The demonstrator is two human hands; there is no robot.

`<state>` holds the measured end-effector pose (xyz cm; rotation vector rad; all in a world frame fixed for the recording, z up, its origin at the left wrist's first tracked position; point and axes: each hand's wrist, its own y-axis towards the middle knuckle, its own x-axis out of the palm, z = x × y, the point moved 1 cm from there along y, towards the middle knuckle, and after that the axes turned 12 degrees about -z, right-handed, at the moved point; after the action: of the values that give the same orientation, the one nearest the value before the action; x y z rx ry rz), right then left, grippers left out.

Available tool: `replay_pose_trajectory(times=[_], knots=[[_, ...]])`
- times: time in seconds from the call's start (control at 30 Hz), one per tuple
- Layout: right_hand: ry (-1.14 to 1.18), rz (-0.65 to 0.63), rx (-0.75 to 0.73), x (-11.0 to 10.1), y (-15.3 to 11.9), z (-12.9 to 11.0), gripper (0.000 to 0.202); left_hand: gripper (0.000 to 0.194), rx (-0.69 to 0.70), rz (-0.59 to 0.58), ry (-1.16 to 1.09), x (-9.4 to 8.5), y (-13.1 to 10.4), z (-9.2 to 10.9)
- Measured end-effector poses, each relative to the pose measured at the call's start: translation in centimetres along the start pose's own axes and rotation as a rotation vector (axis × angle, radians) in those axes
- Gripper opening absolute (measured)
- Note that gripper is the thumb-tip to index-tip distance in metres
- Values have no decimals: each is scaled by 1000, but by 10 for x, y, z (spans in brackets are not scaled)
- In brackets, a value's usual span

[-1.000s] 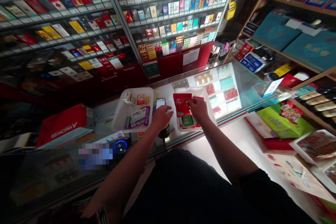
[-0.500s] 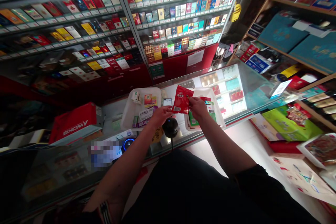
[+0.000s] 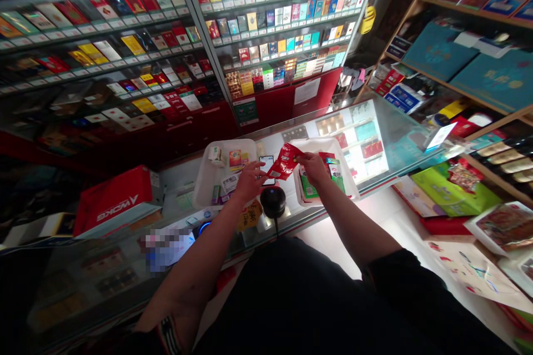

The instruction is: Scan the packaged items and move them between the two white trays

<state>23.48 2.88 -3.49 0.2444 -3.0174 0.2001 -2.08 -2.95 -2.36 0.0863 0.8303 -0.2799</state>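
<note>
A shiny red packet [image 3: 285, 161] is held up between my hands, above the glass counter. My right hand [image 3: 312, 167] pinches its upper right end. At its lower left corner, the fingers of my left hand [image 3: 251, 180] are closed on the edge. Behind the packet lies a phone [image 3: 267, 163] with a lit screen. A black round device [image 3: 272, 201] with a cable stands just below. The left white tray [image 3: 201, 175] contains small boxes and purple packs. Green and red packs fill the right white tray [image 3: 351, 182], beside my right hand.
A red box [image 3: 114, 199] sits at the left on the glass counter [image 3: 400, 133]. Shelves of small packs [image 3: 266, 16] rise behind it. A small sign [image 3: 439, 136] stands at the counter's right end, near shelves with blue boxes [image 3: 439, 50].
The red packet has tilted, its lower left end swinging down and left. My left hand has shifted slightly left and down. More of the phone shows. The whole view has moved a little.
</note>
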Motion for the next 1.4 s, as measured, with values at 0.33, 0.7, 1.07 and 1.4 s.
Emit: replay_pose_trajectory(times=[0.33, 0.7, 1.07, 1.4], knots=[[-742, -83, -137, -22, 13, 20, 20, 19, -39, -66, 200, 11, 2, -21], [-888, -105, -78, -25, 11, 26, 22, 18, -60, -79, 207, 20, 1, -25], [-996, -122, -88, -20, 7, 29, 18, 19, -91, -55, 248, 21, -1, -37], [-910, -123, -148, -4, 11, 11, 21, 18, -88, 24, 127, 5, -8, -35]])
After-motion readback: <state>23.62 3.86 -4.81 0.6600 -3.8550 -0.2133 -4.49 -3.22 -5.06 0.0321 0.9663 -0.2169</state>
